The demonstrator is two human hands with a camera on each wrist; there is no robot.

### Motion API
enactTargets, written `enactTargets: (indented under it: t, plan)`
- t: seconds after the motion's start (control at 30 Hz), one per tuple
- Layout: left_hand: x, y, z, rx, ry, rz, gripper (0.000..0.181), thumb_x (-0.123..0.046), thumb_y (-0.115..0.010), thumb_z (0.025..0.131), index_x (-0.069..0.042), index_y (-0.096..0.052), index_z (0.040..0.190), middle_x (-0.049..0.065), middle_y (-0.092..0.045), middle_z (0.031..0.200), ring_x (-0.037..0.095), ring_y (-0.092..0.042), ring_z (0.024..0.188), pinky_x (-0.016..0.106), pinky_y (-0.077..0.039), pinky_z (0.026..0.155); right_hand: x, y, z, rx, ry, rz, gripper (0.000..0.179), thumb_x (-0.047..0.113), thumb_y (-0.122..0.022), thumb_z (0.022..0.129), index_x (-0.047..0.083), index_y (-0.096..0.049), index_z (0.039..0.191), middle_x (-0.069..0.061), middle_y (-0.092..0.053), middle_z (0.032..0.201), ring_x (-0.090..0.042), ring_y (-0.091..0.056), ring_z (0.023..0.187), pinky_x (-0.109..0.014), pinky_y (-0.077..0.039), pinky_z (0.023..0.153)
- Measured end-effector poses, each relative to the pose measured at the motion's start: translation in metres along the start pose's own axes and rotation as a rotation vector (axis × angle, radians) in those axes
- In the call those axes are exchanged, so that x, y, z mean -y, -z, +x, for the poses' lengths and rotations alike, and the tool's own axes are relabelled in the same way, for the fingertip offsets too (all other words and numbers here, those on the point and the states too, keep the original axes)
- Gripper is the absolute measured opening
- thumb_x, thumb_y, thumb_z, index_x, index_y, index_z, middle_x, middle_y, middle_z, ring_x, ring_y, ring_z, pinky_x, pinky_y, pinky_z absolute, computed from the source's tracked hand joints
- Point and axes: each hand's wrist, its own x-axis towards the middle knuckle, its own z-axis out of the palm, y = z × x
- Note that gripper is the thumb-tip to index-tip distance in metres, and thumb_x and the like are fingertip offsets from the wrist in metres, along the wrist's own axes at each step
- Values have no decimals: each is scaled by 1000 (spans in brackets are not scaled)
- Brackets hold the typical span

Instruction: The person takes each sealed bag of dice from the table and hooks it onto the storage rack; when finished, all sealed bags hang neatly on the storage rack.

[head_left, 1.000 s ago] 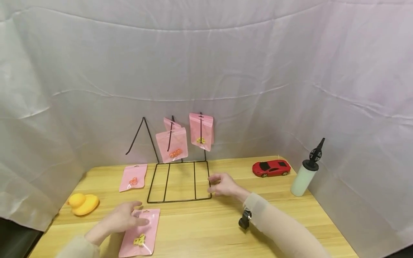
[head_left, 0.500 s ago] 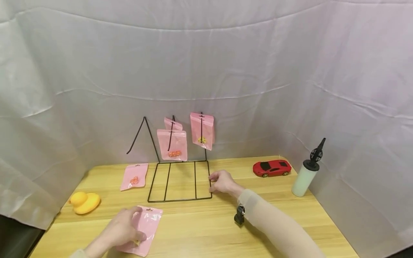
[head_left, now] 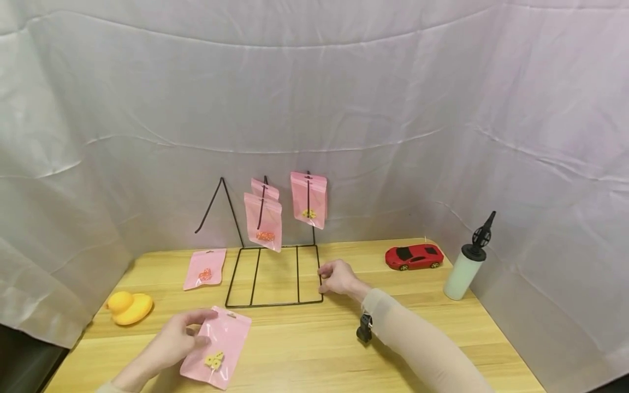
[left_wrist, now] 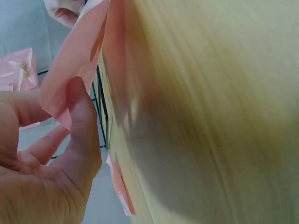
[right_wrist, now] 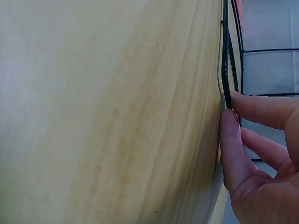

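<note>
My left hand (head_left: pixel 176 337) pinches the left edge of a pink zip bag (head_left: pixel 221 341) with small yellow dice in it. The left wrist view shows the bag (left_wrist: pixel 79 56) bending between thumb and fingers, raised off the wood. My right hand (head_left: pixel 339 277) holds the right side of the black wire rack (head_left: pixel 275 304) near its front corner. In the right wrist view, thumb and forefinger meet at the rack's wire (right_wrist: pixel 226 60). On the rack's middle hook hang pink bags with an orange piece showing in the front one (head_left: pixel 262 221). More pink bags (head_left: pixel 308 197) hang on the right hook.
The rack's left hook (head_left: pixel 208 206) carries no bag. A pink bag with orange dice (head_left: pixel 205 268) lies left of the rack. A yellow rubber duck (head_left: pixel 130 308) sits at the left, a red toy car (head_left: pixel 414 256) and a hand pump (head_left: pixel 462 273) at the right. Grey cloth surrounds the table.
My left hand came down over the bag of yellow dice, took its edge and lifted it. My right hand closed on the rack's side. The front bag on the middle hook swung.
</note>
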Motion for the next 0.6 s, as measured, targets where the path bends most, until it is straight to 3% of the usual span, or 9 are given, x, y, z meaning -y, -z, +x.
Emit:
enactTargets:
  t: [0.27,0.43,0.5,0.6]
  plan:
    - [-8,9,-7,19,-29,-75,64,5,-76,90,2,-63,153,36,-59,156,13,-68,80,27,-61,64,-2,-1,2,-26,12,-43,55,-10,-90,77,-5,-78,130,-17,-78,116,-22,-72,104,-34,-72,85]
    - [-13,13,-11,30,-96,-88,66,8,-73,91,2,-61,156,35,-57,159,9,-63,72,25,-56,58,-3,-3,1,-31,24,-83,55,-8,-92,75,-4,-79,129,-16,-80,115,-23,-73,106,-36,-71,91]
    - [-14,15,-12,24,-121,-95,66,8,-73,93,1,-60,157,29,-65,152,8,-63,71,25,-55,56,-2,-3,1,-33,24,-95,55,-6,-93,75,-2,-80,128,-15,-80,115,-23,-73,107,-36,-70,95]
    - [-17,18,-11,2,-179,-101,65,8,-72,94,1,-59,157,2,-74,139,8,-64,73,25,-52,52,-2,-3,2,-36,30,-113,54,-5,-93,75,-2,-80,128,-14,-80,115,-23,-74,107,-36,-70,97]
